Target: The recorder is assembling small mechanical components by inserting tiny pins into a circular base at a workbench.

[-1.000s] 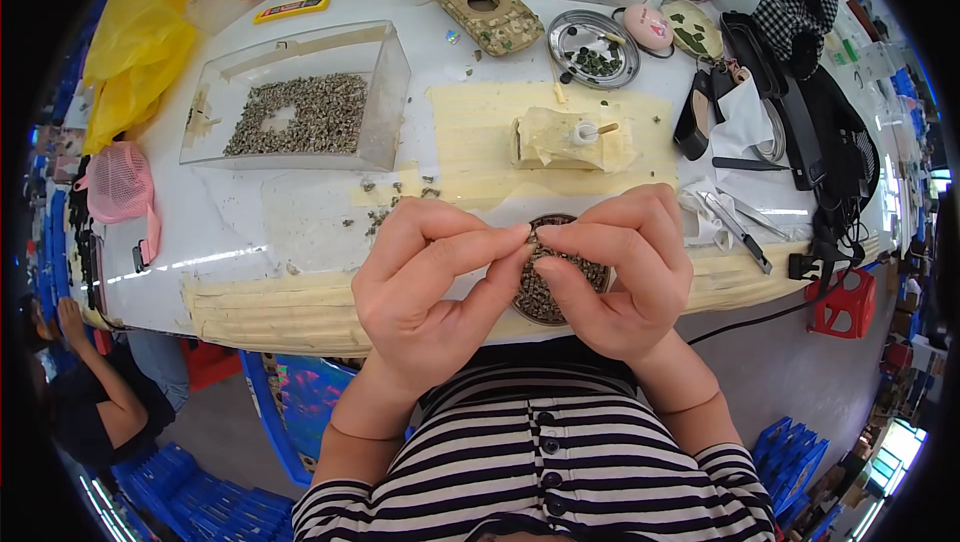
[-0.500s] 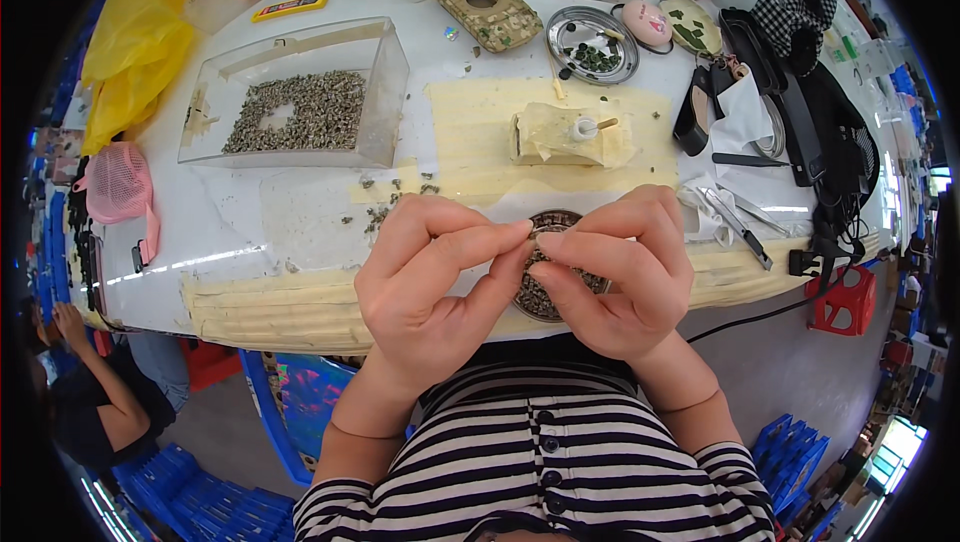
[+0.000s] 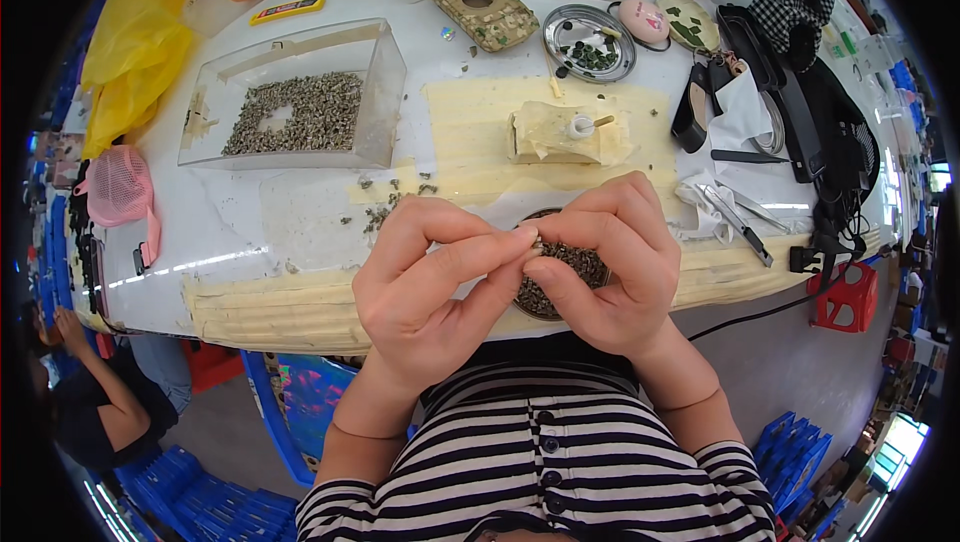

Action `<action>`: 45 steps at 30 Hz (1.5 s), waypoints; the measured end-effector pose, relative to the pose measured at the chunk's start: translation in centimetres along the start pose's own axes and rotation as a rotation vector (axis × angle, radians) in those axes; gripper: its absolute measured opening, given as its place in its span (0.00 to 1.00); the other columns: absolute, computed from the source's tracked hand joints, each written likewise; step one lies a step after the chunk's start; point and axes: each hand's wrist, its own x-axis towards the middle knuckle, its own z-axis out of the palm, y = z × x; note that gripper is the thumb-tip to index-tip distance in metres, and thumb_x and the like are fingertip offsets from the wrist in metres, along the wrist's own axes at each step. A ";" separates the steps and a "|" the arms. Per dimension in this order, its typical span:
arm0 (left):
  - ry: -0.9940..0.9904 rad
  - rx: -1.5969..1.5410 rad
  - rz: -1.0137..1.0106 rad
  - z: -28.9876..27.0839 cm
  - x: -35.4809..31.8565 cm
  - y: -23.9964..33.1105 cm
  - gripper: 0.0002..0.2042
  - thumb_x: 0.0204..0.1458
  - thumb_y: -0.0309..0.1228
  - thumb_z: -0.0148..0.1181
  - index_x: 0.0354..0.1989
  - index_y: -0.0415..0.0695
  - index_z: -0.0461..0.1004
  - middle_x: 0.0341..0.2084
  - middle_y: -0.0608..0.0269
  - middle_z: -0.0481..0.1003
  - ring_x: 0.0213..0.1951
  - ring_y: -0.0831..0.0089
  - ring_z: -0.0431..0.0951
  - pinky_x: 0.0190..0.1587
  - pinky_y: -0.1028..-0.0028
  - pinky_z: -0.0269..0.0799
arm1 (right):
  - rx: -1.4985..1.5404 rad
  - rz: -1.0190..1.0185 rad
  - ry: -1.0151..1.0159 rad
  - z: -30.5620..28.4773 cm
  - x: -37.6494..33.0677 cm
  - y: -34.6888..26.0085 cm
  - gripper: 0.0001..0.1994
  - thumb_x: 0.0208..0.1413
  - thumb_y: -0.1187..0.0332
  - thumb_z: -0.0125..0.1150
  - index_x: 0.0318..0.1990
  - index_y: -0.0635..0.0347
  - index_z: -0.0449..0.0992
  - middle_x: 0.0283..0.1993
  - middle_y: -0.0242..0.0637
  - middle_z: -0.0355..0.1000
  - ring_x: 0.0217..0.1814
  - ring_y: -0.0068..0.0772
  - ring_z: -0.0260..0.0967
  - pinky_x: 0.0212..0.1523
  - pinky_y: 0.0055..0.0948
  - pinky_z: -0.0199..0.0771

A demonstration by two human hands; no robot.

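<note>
Over a round dish (image 3: 524, 301) full of small grey-brown parts (image 3: 585, 264), my two hands meet fingertip to fingertip. My left hand (image 3: 430, 292) is closed in a pinch, thumb against index finger. A tiny pale bit shows at its fingertips, too small to name. My right hand (image 3: 625, 267) is also closed, its index tip touching the left fingertips and its thumb just below. Whatever lies between the fingers is mostly hidden. Both hands cover the sides of the dish.
A clear box (image 3: 385, 127) of similar parts stands at the left, with loose parts (image 3: 380, 214) spilled nearby. Beyond my hands are a taped block with a small white pot (image 3: 581, 126), a camouflage toy hull (image 3: 482, 4) and a metal plate (image 3: 628, 62). A craft knife (image 3: 745, 232) lies right.
My right hand has shifted slightly up and left, bringing its index finger against the left fingertips. More of the parts in the dish show. My left hand has barely moved.
</note>
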 end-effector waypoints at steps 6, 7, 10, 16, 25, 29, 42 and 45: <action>0.004 0.027 -0.006 0.1 -0.1 0.0 0.16 0.38 0.15 0.72 0.38 0.43 0.83 0.27 0.65 0.75 0.30 0.70 0.74 0.30 0.75 0.68 | -0.049 -0.022 0.056 0.1 -0.1 -0.1 0.13 0.36 0.66 0.78 0.31 0.55 0.81 0.27 0.28 0.70 0.30 0.31 0.63 0.33 0.29 0.59; 0.003 0.032 -0.006 0.1 -0.2 0.0 0.16 0.38 0.16 0.72 0.38 0.43 0.83 0.27 0.64 0.75 0.30 0.70 0.74 0.30 0.75 0.68 | -0.063 -0.035 0.068 0.1 -0.2 0.0 0.13 0.35 0.66 0.78 0.31 0.54 0.81 0.27 0.28 0.70 0.30 0.31 0.62 0.33 0.29 0.59; 0.011 0.047 -0.015 0.1 -0.2 0.0 0.15 0.38 0.16 0.72 0.37 0.42 0.83 0.27 0.64 0.75 0.30 0.70 0.74 0.30 0.75 0.68 | -0.087 -0.052 0.083 0.1 -0.1 0.0 0.14 0.34 0.67 0.79 0.31 0.54 0.81 0.27 0.27 0.70 0.29 0.30 0.62 0.33 0.28 0.59; 0.027 0.076 -0.038 0.3 -0.2 0.0 0.13 0.38 0.16 0.72 0.35 0.41 0.83 0.27 0.63 0.75 0.29 0.70 0.74 0.30 0.75 0.69 | -0.150 -0.130 0.119 0.2 -0.5 0.0 0.15 0.32 0.70 0.78 0.33 0.52 0.83 0.28 0.25 0.70 0.30 0.29 0.60 0.32 0.27 0.57; 0.039 0.044 -0.037 0.2 -0.3 -0.3 0.13 0.39 0.16 0.72 0.36 0.40 0.83 0.27 0.63 0.75 0.29 0.71 0.74 0.29 0.76 0.69 | -0.168 -0.110 0.095 0.1 -0.5 -0.1 0.15 0.33 0.69 0.77 0.34 0.53 0.83 0.28 0.24 0.69 0.30 0.28 0.60 0.33 0.28 0.57; 0.023 0.007 -0.027 0.1 -0.2 0.0 0.14 0.39 0.16 0.72 0.37 0.41 0.83 0.28 0.63 0.75 0.29 0.72 0.74 0.30 0.76 0.69 | -0.093 -0.080 0.048 0.1 -0.2 0.1 0.15 0.35 0.67 0.77 0.34 0.55 0.83 0.28 0.27 0.70 0.30 0.30 0.62 0.33 0.28 0.59; 0.005 0.063 -0.020 0.2 -0.1 0.1 0.14 0.37 0.16 0.72 0.36 0.41 0.83 0.27 0.64 0.75 0.29 0.71 0.74 0.30 0.75 0.68 | -0.074 -0.057 0.085 0.2 -0.3 -0.2 0.14 0.34 0.69 0.78 0.32 0.55 0.81 0.28 0.28 0.70 0.30 0.30 0.62 0.32 0.28 0.60; 0.021 0.074 -0.031 0.2 -0.2 0.0 0.14 0.38 0.16 0.72 0.35 0.41 0.83 0.27 0.64 0.75 0.29 0.71 0.74 0.30 0.75 0.68 | -0.114 -0.111 0.082 0.1 -0.3 -0.3 0.15 0.33 0.70 0.78 0.33 0.54 0.83 0.29 0.26 0.71 0.30 0.29 0.62 0.32 0.27 0.59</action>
